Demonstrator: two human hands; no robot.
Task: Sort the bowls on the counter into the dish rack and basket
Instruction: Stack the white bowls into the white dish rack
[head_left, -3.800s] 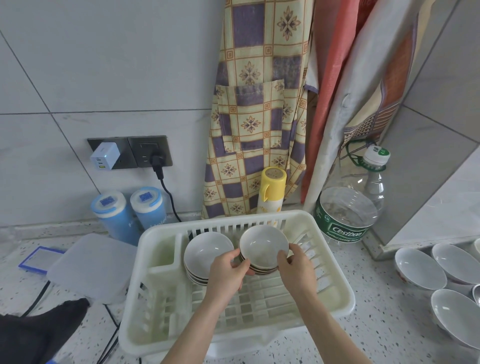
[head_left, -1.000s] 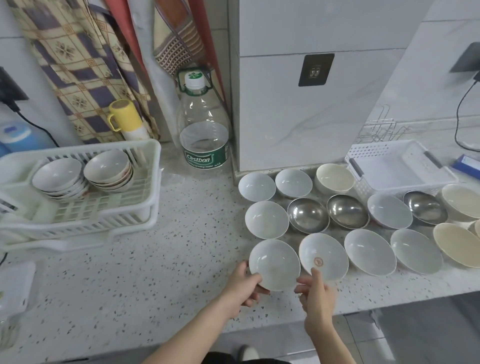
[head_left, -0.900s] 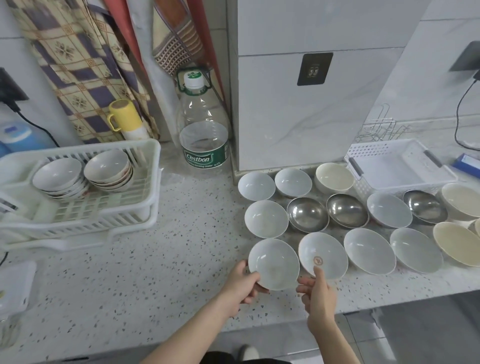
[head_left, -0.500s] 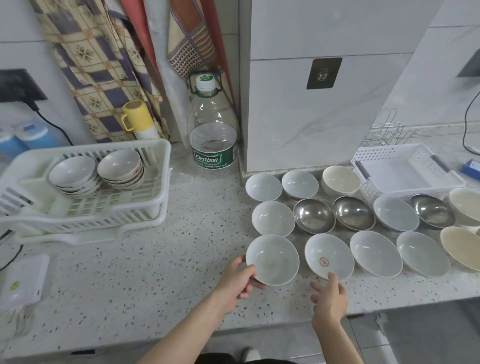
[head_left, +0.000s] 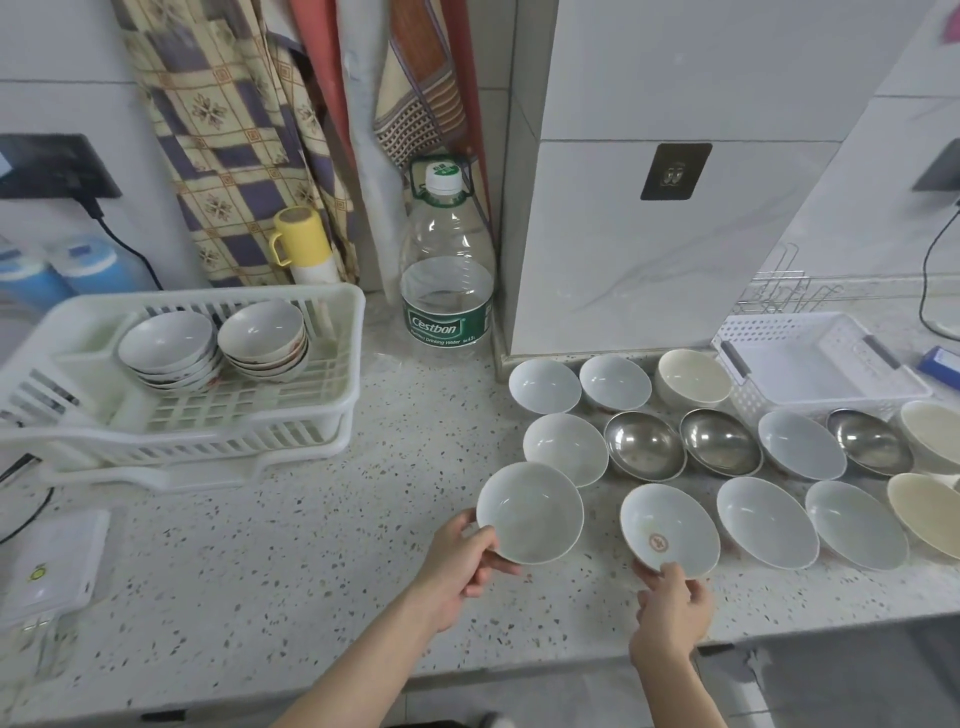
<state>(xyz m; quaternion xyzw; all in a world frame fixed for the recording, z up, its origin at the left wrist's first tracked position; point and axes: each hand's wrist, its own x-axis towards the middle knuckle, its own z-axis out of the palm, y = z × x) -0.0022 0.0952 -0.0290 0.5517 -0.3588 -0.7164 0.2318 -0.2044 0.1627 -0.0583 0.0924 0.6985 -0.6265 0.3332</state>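
- The left hand, low in the middle of the frame, grips a white bowl by its near left rim: the thumb lies on the rim and the fingers curl under it. The bowl looks lifted and tilted, and its far edge overlaps the white bowl behind it.
- The right hand, lower right of centre, touches the near rim of a white bowl with a red mark inside. The fingers curl at the rim, but I cannot tell if they really clamp it. This bowl sits on the speckled worktop.
- More bowls stand in rows to the right of centre: white ones, 3 steel bowls in the middle row, and cream ones at the back and at the right edge.
- The white dish rack stands at the left of the frame and holds 2 stacks of bowls side by side.
- The white basket stands at the right, behind the rows of bowls.
- A large water bottle stands at the upper centre, beside a yellow cup and hanging cloths.
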